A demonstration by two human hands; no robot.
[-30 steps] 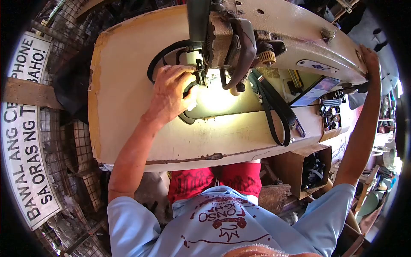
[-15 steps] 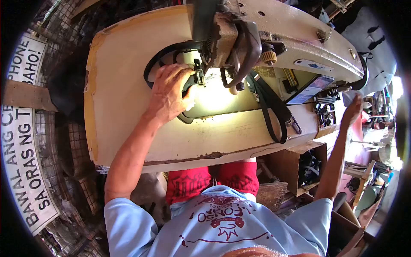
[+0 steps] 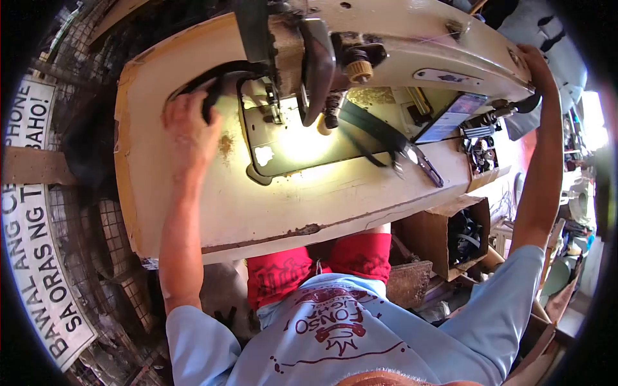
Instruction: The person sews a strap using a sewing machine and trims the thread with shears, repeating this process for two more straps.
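My left hand (image 3: 193, 132) is closed around a black strap (image 3: 215, 74), left of the needle area of a sewing machine (image 3: 386, 29). The strap curves up and right behind the presser foot (image 3: 275, 106); its end there is hidden. At the far right end of the machine's arm, my right hand (image 3: 535, 59) lies against the machine body with fingers stretched out, just above the dark handwheel (image 3: 531, 101). A bright lamp lights the metal needle plate (image 3: 302, 151).
Under the machine arm lie a black strap with a metal clip (image 3: 428, 168) and a phone-like screen (image 3: 450, 117). A parts box (image 3: 484, 157) sits at the table's right. Below is a cardboard box (image 3: 431, 241). A wire mesh with a printed sign (image 3: 42, 257) stands left.
My left hand has drawn the black strap left, away from the presser foot, baring the needle plate. My right hand has risen from below the handwheel to the end of the machine arm.
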